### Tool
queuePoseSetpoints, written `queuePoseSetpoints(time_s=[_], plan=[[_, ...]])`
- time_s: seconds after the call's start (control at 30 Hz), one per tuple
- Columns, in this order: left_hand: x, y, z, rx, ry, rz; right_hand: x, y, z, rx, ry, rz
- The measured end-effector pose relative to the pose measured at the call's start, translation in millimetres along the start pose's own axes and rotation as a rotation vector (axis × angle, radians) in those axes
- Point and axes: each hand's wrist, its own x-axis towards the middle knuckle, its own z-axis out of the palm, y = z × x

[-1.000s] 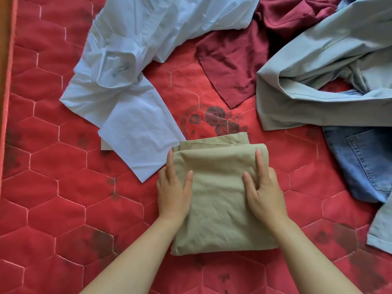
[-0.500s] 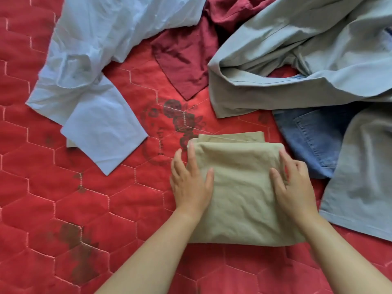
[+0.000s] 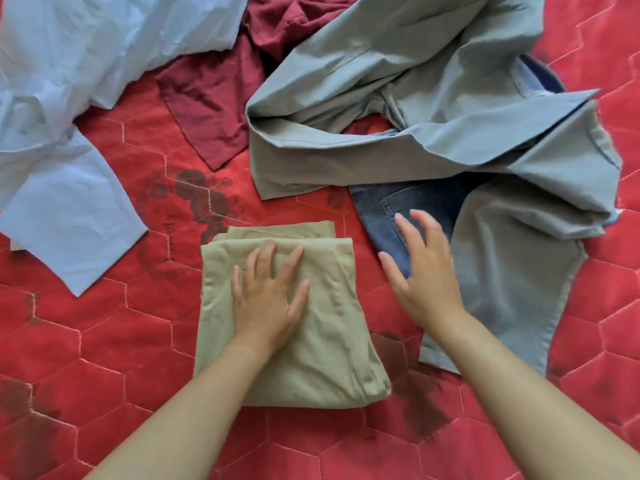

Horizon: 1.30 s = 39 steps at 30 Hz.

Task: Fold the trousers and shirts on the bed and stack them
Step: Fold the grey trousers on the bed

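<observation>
Trousers [image 3: 322,344], khaki, folded square under left hand [image 3: 268,299].

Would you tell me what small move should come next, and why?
Probably lower the right hand and pinch the blue jeans near the back pocket. The khaki trousers lie folded under the flat left hand, while the right hand hovers open over the jeans, unfolded and partly under the grey trousers.
</observation>
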Motion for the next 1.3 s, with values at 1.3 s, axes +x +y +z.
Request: queuePoseSetpoints(time_s=[1.3], plan=[[140, 147, -38, -0.087, -0.168, 0.141, 136, 86, -101, 0.075, -0.016, 0.393]])
